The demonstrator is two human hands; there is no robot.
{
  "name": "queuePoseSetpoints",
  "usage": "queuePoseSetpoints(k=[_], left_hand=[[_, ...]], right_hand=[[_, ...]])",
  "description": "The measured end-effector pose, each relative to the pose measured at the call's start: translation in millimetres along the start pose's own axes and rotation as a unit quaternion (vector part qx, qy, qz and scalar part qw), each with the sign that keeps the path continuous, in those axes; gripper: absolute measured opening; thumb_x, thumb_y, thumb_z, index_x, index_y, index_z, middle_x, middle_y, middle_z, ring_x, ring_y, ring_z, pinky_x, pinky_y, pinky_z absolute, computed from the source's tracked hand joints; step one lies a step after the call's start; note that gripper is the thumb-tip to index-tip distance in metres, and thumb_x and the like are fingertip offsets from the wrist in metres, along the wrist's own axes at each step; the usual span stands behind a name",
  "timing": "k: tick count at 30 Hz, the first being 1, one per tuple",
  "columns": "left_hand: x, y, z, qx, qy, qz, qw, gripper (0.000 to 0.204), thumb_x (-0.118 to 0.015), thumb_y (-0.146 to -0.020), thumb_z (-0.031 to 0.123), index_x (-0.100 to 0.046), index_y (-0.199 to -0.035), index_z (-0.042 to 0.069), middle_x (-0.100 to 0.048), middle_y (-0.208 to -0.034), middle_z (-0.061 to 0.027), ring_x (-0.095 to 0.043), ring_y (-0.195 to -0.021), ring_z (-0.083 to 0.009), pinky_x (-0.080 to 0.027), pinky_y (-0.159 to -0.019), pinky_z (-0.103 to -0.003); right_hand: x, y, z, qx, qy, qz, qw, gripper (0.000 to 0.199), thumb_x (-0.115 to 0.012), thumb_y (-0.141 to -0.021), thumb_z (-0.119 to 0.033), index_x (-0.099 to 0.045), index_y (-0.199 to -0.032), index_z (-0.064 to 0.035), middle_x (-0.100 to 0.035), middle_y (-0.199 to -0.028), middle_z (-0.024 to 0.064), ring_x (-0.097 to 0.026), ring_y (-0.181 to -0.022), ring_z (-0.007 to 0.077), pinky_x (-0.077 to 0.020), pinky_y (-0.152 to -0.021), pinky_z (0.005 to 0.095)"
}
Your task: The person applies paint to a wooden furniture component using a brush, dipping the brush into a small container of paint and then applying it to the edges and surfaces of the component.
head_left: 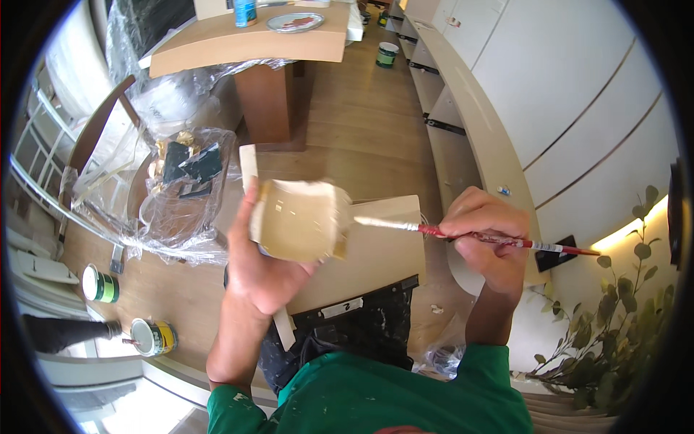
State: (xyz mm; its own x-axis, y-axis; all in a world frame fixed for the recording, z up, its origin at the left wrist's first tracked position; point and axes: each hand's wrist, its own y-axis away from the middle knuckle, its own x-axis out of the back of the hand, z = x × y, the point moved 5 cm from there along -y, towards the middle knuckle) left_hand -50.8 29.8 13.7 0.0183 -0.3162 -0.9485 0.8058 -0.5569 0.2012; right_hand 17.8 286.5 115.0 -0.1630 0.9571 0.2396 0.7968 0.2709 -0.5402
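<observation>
My left hand [264, 278] holds up a small square tub [300, 220] with beige paint inside; its rim and walls are smeared with paint. In my right hand [491, 235] is a thin red paintbrush [546, 247], pinched between thumb and fingers. The brush lies nearly level, its pale paint-coated tip just right of the tub, apart from it as far as I can see. A pale flat strip [248, 163] passes behind my left hand and shows again below it. Under both hands lies a beige board [394, 246].
A plastic-wrapped chair [195, 217] bearing dark pieces stands at left. Paint cans [154, 338] sit on the floor lower left, another can [387, 55] farther off. A plastic-edged table [253, 49] stands ahead. Along the right run a long cabinet [499, 159] and a leafy plant [607, 333].
</observation>
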Motion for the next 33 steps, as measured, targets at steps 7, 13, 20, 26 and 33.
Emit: queuePoseSetpoints(k=[7, 13, 20, 26, 33], left_hand=[[-9.8, -27.3, 30.3, -0.072, -0.047, -0.059, 0.995, 0.056, -0.05, -0.109, 0.059, -0.066, -0.136, 0.013, -0.071, -0.135, -0.009, -0.068, -0.122, -0.0277, -0.054, -0.097, -0.049], [-2.2, -35.4, 24.0, -0.071, -0.05, -0.033, 0.996, 0.054, -0.051, -0.108, 0.059, -0.066, -0.137, 0.015, -0.071, -0.136, -0.0077, -0.067, -0.122, -0.029, -0.053, -0.098, -0.051], [6.5, -33.4, 31.2, -0.093, -0.05, -0.014, 0.994, 0.055, -0.053, -0.108, 0.058, -0.065, -0.14, 0.016, -0.067, -0.142, -0.0084, -0.064, -0.127, -0.0294, -0.051, -0.101, -0.052], [5.2, -29.8, 29.9, -0.102, -0.051, -0.017, 0.993, 0.055, -0.051, -0.109, 0.058, -0.064, -0.142, 0.016, -0.067, -0.143, -0.0088, -0.063, -0.128, -0.0312, -0.052, -0.1, -0.053], [8.7, -28.8, 29.9, -0.087, -0.033, -0.037, 0.995, 0.056, -0.05, -0.109, 0.058, -0.065, -0.142, 0.016, -0.068, -0.142, -0.0095, -0.064, -0.129, -0.0316, -0.051, -0.103, -0.054]], right_hand=[[-7.9, 72.1, 55.6, -0.033, -0.017, 0.224, 0.974, 0.027, -0.064, -0.096, 0.009, -0.073, -0.121, 0.008, -0.073, -0.108, 0.0194, -0.072, -0.102, 0.0232, -0.0556, -0.093, 0.0329], [-45.0, 104.0, 87.7, -0.067, 0.112, 0.263, 0.956, 0.028, -0.07, -0.093, 0.008, -0.074, -0.12, 0.0038, -0.073, -0.111, 0.0153, -0.071, -0.1, 0.0209, -0.0556, -0.089, 0.0309], [-64.6, 89.1, 82.1, -0.055, 0.219, 0.259, 0.939, 0.034, -0.074, -0.085, 0.009, -0.076, -0.118, 0.0023, -0.075, -0.103, 0.013, -0.07, -0.091, 0.026, -0.055, -0.083, 0.0346], [-73.2, 79.8, 87.3, -0.05, 0.237, 0.239, 0.94, 0.035, -0.074, -0.083, 0.009, -0.077, -0.117, 0.0029, -0.076, -0.101, 0.0131, -0.07, -0.091, 0.0261, -0.0545, -0.082, 0.035], [-88.3, 69.2, 87.7, -0.036, 0.229, 0.214, 0.949, 0.033, -0.073, -0.085, 0.01, -0.077, -0.117, 0.0029, -0.075, -0.104, 0.0149, -0.071, -0.092, 0.025, -0.0562, -0.082, 0.0333]])
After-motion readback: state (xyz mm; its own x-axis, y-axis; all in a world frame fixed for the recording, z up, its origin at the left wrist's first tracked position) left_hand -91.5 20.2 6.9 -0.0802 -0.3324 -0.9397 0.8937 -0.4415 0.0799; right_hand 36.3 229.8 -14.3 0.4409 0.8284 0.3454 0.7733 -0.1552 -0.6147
